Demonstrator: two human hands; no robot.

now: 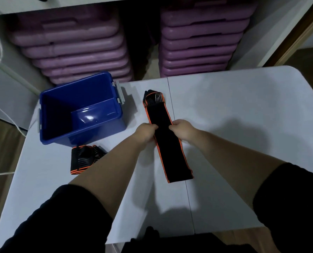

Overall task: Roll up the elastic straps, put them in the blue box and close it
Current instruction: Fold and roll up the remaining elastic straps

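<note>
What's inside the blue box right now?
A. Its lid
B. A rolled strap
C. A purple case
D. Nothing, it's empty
D. The blue box stands open on the table with only its bare floor showing; one strap lies flat between both hands and another strap lies outside the box, in front of it.

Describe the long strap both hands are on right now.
The long black elastic strap with orange edging lies flat and unrolled on the white table, running from a ribbed far end toward the person. It looks like woven fabric. The left hand and right hand pinch its two edges about midway along.
</note>
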